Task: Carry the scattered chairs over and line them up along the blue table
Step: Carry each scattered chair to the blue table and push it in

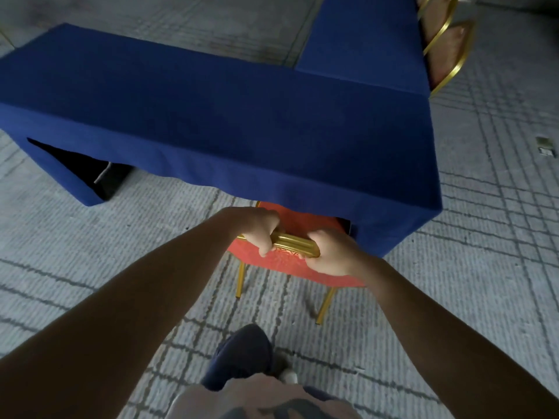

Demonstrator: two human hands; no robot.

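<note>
Now both your hands, left (257, 229) and right (329, 252), clamp the chair (290, 261) back; push it toward twelve o'clock, under the blue table (211, 116).

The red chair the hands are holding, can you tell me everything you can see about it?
The red chair has a red patterned cushion that looks like fabric and a shiny gold frame that looks like metal. Its ribbed gold top bar is gripped by both hands: the left hand and the right hand, fingers curled around it. Two thin gold back legs show, reaching down to the grey patterned carpet. Its seat goes partly under the blue table, whose cloth hides the front.
</note>
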